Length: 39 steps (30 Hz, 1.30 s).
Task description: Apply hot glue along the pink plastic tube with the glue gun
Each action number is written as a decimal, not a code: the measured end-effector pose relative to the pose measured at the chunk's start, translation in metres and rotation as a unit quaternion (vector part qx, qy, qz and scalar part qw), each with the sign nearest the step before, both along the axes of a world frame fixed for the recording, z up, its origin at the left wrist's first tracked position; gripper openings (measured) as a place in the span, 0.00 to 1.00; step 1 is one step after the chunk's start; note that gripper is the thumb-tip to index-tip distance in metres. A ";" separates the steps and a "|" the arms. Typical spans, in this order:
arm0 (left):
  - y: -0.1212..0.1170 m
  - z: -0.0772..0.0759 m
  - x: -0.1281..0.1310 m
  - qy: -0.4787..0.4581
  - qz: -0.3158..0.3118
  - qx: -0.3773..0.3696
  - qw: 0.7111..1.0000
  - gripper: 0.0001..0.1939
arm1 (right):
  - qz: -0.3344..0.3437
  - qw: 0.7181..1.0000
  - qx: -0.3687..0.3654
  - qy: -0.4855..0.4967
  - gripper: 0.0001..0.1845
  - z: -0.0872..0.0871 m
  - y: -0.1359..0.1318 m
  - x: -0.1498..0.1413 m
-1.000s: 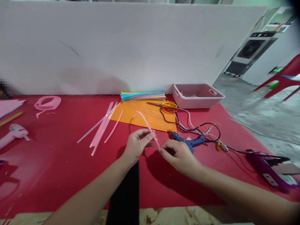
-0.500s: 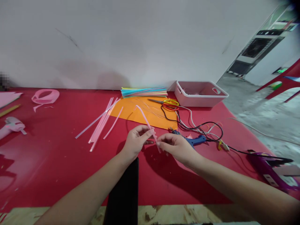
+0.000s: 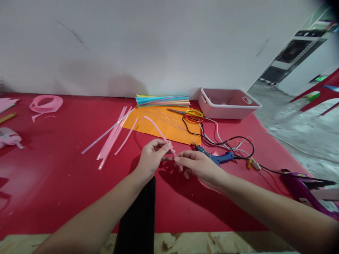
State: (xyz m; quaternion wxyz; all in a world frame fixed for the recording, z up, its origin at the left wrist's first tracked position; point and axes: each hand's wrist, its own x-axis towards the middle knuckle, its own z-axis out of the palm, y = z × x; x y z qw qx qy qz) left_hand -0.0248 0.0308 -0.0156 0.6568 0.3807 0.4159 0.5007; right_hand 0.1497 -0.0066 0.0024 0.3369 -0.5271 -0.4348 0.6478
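Note:
A thin pink drinking straw (image 3: 156,127), bent near its far tip, runs between my two hands over the red table. My left hand (image 3: 151,157) pinches it around the middle between thumb and fingers. Close by, my right hand (image 3: 194,164) grips the straw's near end with thumb and forefinger. Left of my hands lie several loose pink straws (image 3: 112,139), with one shorter pink piece (image 3: 127,135) beside them. An orange sheet (image 3: 148,121) lies beyond my hands. On the right, a blue glue gun (image 3: 221,158) rests on the table.
Scissors (image 3: 192,113) and a bundle of coloured straws (image 3: 161,101) lie at the back, beside a pink basket (image 3: 227,111). Cables (image 3: 225,143) tangle at right, near a purple power strip (image 3: 304,190). A pink ribbon roll (image 3: 49,106) and pink glue gun (image 3: 9,137) are left.
The straw's far part has swung left and lies at a lower slant, while both hands keep hold of it. The whole view has shifted slightly.

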 end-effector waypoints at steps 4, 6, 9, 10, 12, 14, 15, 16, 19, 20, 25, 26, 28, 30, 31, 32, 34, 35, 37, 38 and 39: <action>0.002 -0.004 -0.001 -0.004 0.004 -0.009 1.000 0.23 | -0.005 1.000 -0.019 0.008 0.26 -0.004 -0.001 0.001; 0.003 -0.004 -0.001 -0.005 0.007 -0.014 1.000 0.22 | -0.006 1.000 -0.019 0.009 0.25 -0.004 -0.001 0.002; 0.003 -0.002 0.000 -0.008 0.010 -0.015 1.000 0.22 | -0.005 1.000 -0.013 0.009 0.25 -0.004 -0.002 0.002; 0.003 -0.001 0.000 -0.008 0.012 -0.014 1.000 0.21 | -0.003 1.000 -0.011 0.009 0.25 -0.005 -0.004 0.001; 0.001 0.000 0.001 -0.009 0.016 -0.009 1.000 0.21 | 0.000 1.000 -0.009 0.010 0.26 -0.006 -0.007 0.000; 0.000 0.000 0.001 -0.011 0.019 -0.004 1.000 0.22 | 0.000 1.000 -0.006 0.010 0.27 -0.008 -0.011 -0.001; -0.001 0.000 0.001 -0.013 0.018 -0.002 1.000 0.22 | -0.001 1.000 -0.005 0.008 0.27 -0.009 -0.012 -0.001; -0.001 0.000 0.001 -0.016 0.016 -0.001 1.000 0.23 | -0.001 1.000 -0.004 0.007 0.27 -0.010 -0.014 -0.001; -0.002 0.001 0.001 -0.032 0.003 0.001 0.999 0.24 | -0.006 1.000 -0.013 0.027 0.28 -0.011 -0.015 0.000; -0.003 0.001 0.001 -0.039 -0.003 0.001 0.999 0.24 | -0.011 0.998 -0.030 0.048 0.28 -0.011 -0.016 0.001; -0.004 0.004 -0.001 -0.080 -0.031 0.006 0.996 0.25 | -0.016 0.971 -0.156 0.180 0.27 -0.003 -0.019 0.005; -0.004 0.005 -0.001 -0.089 -0.038 0.006 0.995 0.25 | -0.014 0.968 -0.159 0.194 0.26 -0.002 -0.020 0.006; -0.005 0.006 -0.002 -0.102 -0.055 0.004 0.993 0.25 | -0.012 0.969 -0.142 0.201 0.26 0.001 -0.023 0.007; -0.005 0.007 -0.002 -0.111 -0.073 0.000 0.991 0.25 | -0.019 0.979 -0.101 0.174 0.27 0.001 -0.027 0.008; -0.005 0.007 -0.002 -0.114 -0.081 -0.002 0.990 0.24 | -0.029 0.986 -0.071 0.151 0.28 0.001 -0.028 0.008; -0.006 0.007 -0.002 -0.117 -0.086 -0.004 0.989 0.23 | -0.042 0.991 -0.037 0.123 0.29 0.000 -0.029 0.009; -0.006 0.008 -0.002 -0.123 -0.091 -0.006 0.988 0.23 | -0.063 0.996 0.027 0.058 0.30 -0.003 -0.031 0.010; -0.006 0.008 -0.002 -0.124 -0.092 -0.006 0.988 0.22 | -0.069 0.996 0.050 0.026 0.31 -0.004 -0.031 0.012; -0.005 0.008 -0.001 -0.125 -0.095 -0.007 0.988 0.22 | -0.073 0.994 0.078 -0.029 0.31 -0.005 -0.032 0.014; -0.005 0.008 -0.001 -0.125 -0.095 -0.008 0.988 0.22 | -0.074 0.992 0.087 -0.051 0.31 -0.006 -0.032 0.016; -0.005 0.008 -0.001 -0.125 -0.095 -0.009 0.988 0.22 | -0.077 0.990 0.097 -0.065 0.31 -0.005 -0.032 0.016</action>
